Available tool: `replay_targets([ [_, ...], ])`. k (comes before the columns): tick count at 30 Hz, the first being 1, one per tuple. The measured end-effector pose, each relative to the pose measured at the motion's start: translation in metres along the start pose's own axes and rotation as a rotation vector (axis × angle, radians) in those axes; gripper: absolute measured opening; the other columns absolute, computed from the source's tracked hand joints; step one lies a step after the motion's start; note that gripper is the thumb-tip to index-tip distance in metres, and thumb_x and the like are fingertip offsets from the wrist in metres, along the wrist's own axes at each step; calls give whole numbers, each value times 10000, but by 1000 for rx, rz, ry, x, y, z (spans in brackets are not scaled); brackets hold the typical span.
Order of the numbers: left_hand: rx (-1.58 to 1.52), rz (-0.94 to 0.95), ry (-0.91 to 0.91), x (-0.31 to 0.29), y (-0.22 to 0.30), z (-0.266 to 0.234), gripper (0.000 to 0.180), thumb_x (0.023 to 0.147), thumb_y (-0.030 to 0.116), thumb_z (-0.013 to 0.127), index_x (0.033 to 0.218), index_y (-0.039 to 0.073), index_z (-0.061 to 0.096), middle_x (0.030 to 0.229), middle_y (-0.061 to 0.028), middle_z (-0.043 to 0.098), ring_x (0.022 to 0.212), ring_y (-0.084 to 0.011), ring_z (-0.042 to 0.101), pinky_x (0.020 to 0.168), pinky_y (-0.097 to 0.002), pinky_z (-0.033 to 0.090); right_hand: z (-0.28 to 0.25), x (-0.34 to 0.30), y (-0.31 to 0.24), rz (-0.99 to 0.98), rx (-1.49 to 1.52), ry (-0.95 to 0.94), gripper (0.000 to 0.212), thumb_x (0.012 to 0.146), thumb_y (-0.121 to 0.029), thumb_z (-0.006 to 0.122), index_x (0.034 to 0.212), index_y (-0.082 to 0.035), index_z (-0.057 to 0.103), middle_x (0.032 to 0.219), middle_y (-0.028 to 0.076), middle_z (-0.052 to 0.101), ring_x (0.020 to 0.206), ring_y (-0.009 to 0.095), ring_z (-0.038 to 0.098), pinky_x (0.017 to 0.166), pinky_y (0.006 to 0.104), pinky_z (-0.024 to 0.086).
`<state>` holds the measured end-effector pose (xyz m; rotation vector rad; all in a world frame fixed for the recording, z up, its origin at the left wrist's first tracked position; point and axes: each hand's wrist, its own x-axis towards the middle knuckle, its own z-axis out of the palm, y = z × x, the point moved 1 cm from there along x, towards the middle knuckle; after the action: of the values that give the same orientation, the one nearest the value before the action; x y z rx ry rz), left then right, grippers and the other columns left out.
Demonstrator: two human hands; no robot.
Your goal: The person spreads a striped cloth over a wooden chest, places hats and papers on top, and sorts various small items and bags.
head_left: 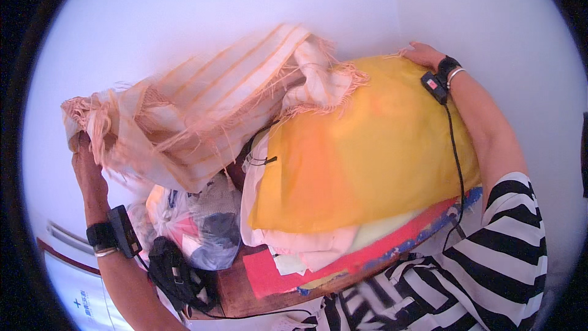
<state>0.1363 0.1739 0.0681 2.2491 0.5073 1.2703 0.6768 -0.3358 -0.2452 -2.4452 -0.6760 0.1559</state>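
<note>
My left hand [89, 141] is raised at the left, closed on the bunched end of a pale striped shawl [214, 95] with peach fringes. From there the shawl stretches across to the upper left part of a yellow cloth [380, 147], where its other end lies crumpled. This yellow cloth covers a bulky stack of folded fabric, with pink and pale green layers [331, 248] showing at its front edge. My right hand [424, 55] rests on the far right corner of the yellow cloth, fingers stretched out. Its fingertips are small and partly unclear.
The stack stands on a red mat [263, 273] over a wooden surface [236, 297]. To its left are a clear plastic bag of clothes [211, 233] and a black strapped item [174, 273]. White walls [184, 12] rise behind. Black cables [456, 159] run from devices on both wrists.
</note>
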Motion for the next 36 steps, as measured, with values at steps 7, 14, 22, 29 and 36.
replay_targets([
  [7,228,-91,60,14,-11,-12,489,973,409,500,1236,-3,524,1148,-174,623,1003,-256,597,830,-346,484,1,-22,-26,-96,-131,-157,578,843,-517,544,1067,4,656,994,208,669,928,307,625,850,387,465],
  [14,604,354,-32,14,12,-16,413,969,351,527,1229,30,515,1095,-115,648,971,-235,638,806,-380,517,-8,-59,-111,-149,-215,-3,442,855,-480,577,952,-68,704,965,174,696,895,348,650,774,420,499],
  [22,-425,97,-131,47,36,-46,439,939,317,609,1246,24,502,1110,-96,634,953,-167,638,824,-304,539,-28,-105,-240,-706,-323,252,223,856,-219,598,950,-28,666,859,154,676,800,316,650,708,398,508],
  [29,-589,305,-10,65,29,-45,423,909,261,632,1234,15,518,1114,-128,639,966,-219,643,825,-305,535,81,-158,-379,-1380,69,-246,198,826,-163,580,865,7,673,790,176,666,732,321,651,663,402,508],
  [36,310,407,318,-64,44,54,224,859,110,571,1044,15,654,1011,-116,685,906,-261,643,762,-348,500,153,-130,-402,-1168,-507,-74,293,680,-221,668,891,-19,691,753,213,650,745,354,653,656,448,513],
])
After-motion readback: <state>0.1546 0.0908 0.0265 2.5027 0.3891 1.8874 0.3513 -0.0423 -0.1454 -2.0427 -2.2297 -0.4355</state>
